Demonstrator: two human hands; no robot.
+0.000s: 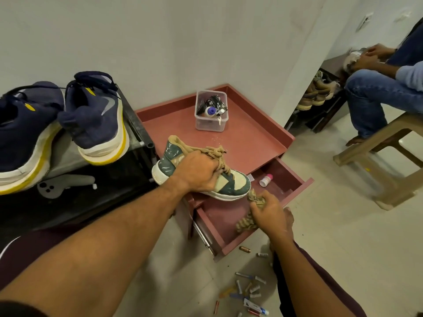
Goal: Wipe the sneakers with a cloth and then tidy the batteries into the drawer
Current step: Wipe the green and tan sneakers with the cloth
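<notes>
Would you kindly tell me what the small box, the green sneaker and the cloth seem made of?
The box looks like clear, glossy plastic: its contents show through. The green sneaker seems matte suede or canvas, hard to tell which, with a smooth white rubbery sole. The cloth in the right hand looks soft, coarse-woven or knitted, from its bumpy texture.

A green-and-cream sneaker (238, 180) stands at the cabinet top's (251, 138) front edge, toe over the open drawer (219, 217). A crumpled cloth (256, 199) is beside its toe; batteries (253, 288) litter the floor (183, 271).
</notes>
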